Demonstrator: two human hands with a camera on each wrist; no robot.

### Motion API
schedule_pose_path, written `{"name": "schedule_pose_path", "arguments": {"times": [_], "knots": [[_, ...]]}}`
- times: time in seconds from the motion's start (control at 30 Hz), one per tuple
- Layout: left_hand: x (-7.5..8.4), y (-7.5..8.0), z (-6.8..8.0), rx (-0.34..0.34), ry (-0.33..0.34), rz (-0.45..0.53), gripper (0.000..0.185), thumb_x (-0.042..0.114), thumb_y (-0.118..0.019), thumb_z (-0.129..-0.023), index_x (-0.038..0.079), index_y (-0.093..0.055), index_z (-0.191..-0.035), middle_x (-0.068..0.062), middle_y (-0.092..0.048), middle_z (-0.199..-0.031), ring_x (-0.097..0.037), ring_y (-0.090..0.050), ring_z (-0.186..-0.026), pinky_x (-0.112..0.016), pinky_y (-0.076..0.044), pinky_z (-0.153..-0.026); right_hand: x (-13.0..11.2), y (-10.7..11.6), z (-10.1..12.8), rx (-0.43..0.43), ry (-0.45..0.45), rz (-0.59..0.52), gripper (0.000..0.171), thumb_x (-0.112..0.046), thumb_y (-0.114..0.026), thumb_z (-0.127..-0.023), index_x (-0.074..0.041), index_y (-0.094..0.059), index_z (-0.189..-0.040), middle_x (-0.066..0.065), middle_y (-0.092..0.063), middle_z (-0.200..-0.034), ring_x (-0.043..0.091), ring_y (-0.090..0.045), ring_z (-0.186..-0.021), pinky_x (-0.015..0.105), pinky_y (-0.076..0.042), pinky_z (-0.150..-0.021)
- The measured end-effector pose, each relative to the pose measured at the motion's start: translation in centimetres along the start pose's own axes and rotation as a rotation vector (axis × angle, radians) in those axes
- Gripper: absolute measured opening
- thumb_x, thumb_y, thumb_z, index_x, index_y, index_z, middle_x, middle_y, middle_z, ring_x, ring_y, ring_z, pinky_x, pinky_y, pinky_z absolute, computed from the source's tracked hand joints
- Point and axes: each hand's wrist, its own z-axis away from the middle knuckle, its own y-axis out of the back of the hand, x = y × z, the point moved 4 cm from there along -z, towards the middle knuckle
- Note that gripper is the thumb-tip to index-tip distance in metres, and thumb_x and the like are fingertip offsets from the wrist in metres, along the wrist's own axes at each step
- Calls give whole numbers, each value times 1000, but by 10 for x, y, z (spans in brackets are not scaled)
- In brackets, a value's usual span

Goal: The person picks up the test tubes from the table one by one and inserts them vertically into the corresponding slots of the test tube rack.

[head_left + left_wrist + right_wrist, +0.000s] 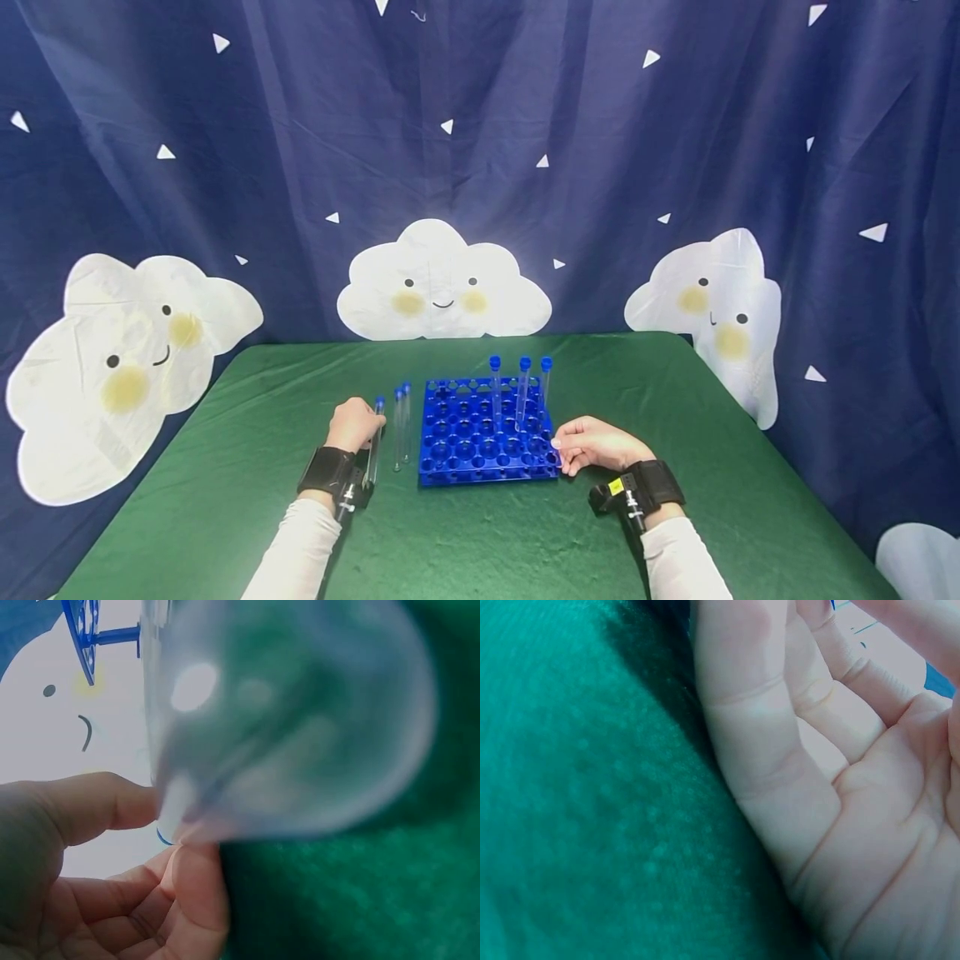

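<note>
The left hand [352, 423] pinches a clear tube [374, 442] w/ blue cap, thumb and fingers [112, 806] closed on it. The tube's long axis runs near-to-far, cap at the far end, round bottom toward the wrist camera; it is just left of the blue rack [487, 433], on the green table [225, 467]. Two more tubes [402, 421] lie between it and the rack. The right hand [596, 444] rests at the rack's right near corner, fingers loosely curled, holding nothing. Three capped tubes [521, 392] stand upright in the rack.
</note>
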Motion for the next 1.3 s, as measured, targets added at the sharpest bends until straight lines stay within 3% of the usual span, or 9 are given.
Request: {"name": "schedule_pose_path", "arguments": {"times": [0.43, 0.77, 0.93, 1.1, 1.3], "knots": [[4, 5, 3, 14, 24, 66, 17, 17, -63, -84, 0, -63, -86, -20, -68, -87, -15, -63, -48, -28, -53, -49, -1, -1, 0, 9, 0, 1, 22, -5, -47, -99, -10, -63, -86, -1, -70, -74, 8, -67, -65, 24, -58, -64], [18, 15, 9, 91, -12, 123, 19, 19, -65, -84, 3, -56, -91, -17, -67, -85, -13, -62, -50, -27, -52, -49, -2, -2, 1, 3, 4, 0, 21, -5, -47, -99, -10, -63, -85, -2, -70, -74, 7, -67, -65, 23, -58, -64], [27, 20, 13, 147, -52, 109, 22, 20, -66, -83, 4, -56, -94, -16, -68, -86, -16, -64, -55, -29, -51, -53, -2, -2, 1, -4, 9, -10, 23, -4, -46, -100, -9, -63, -85, -2, -70, -74, 7, -67, -65, 23, -58, -64], [41, 26, 19, 217, -124, 81, 25, 22, -67, -82, 5, -56, -96, -14, -69, -88, -25, -65, -71, -37, -49, -64, -3, -2, 1, -13, 13, -15, 24, -4, -46, -100, -10, -63, -85, -2, -71, -74, 7, -67, -66, 23, -57, -64], [63, 32, 32, 259, -197, 146, 26, 19, -68, -81, 4, -57, -99, -12, -68, -89, -27, -64, -78, -41, -50, -70, -2, -1, 1, -26, 22, -5, 26, -4, -44, -100, -13, -64, -86, -4, -71, -74, 7, -67, -67, 23, -57, -65]]}}
